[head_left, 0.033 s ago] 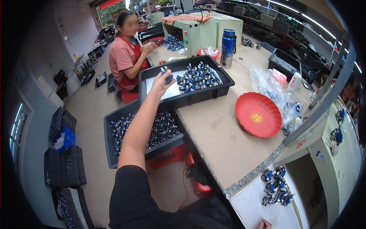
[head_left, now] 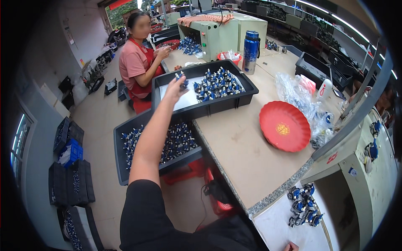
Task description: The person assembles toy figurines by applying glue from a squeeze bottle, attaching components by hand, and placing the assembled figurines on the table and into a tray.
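Observation:
My left arm reaches out over a black tray (head_left: 217, 107) lined with white sheet. My left hand (head_left: 176, 90) is closed on a small blue toy figure (head_left: 183, 81) with a white top, above the bare left part of the liner. To the right, several similar toy figures (head_left: 220, 85) stand close together in the same tray. At the bottom edge, only a few fingertips of my right hand (head_left: 290, 247) show, over a white sheet (head_left: 272, 234); the rest is cut off. Several blue toy figures with dark wheels (head_left: 303, 205) sit on that sheet, beyond those fingertips.
Below the table edge, a second black tray (head_left: 121, 171) holds many toy figures. A red scalloped dish (head_left: 284, 125), clear plastic bags (head_left: 293, 94) and a blue bottle (head_left: 250, 52) are on the table (head_left: 234, 142). A person in a red apron (head_left: 140, 62) works at the far left.
The view has shifted very slightly. My left hand stays over the tray, still closed on the toy figure.

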### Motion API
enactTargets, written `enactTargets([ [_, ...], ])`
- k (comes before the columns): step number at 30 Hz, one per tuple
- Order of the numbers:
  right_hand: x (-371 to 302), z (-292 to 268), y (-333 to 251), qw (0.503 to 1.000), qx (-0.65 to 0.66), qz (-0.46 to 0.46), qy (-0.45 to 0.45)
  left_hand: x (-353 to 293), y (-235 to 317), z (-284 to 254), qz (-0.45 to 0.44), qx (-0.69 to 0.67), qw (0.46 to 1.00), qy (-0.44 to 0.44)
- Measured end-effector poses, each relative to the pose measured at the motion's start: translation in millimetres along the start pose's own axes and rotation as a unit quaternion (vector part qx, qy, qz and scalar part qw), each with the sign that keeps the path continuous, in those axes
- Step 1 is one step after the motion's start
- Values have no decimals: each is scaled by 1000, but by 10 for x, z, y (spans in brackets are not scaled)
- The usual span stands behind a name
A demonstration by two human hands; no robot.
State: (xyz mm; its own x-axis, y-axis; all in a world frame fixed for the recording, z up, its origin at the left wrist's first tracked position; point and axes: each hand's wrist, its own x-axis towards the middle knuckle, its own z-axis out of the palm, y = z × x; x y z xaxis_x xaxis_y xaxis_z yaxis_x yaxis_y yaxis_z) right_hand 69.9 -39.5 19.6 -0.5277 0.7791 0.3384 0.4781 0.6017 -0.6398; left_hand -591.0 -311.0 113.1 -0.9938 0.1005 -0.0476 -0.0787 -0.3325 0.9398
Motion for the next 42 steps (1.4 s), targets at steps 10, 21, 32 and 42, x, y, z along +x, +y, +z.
enactTargets([
  [10,51,106,40,996,-82,-12,-21,1375,-255,-786,29,361,927,97],
  [21,45,109,17,994,-105,-22,-12,1698,-481,-861,-4,632,767,110],
  [32,81,94,-35,996,-78,-40,-12,670,425,-756,272,369,880,125],
  [42,9,64,115,998,41,-39,36,-1587,206,1035,352,346,829,-262],
])
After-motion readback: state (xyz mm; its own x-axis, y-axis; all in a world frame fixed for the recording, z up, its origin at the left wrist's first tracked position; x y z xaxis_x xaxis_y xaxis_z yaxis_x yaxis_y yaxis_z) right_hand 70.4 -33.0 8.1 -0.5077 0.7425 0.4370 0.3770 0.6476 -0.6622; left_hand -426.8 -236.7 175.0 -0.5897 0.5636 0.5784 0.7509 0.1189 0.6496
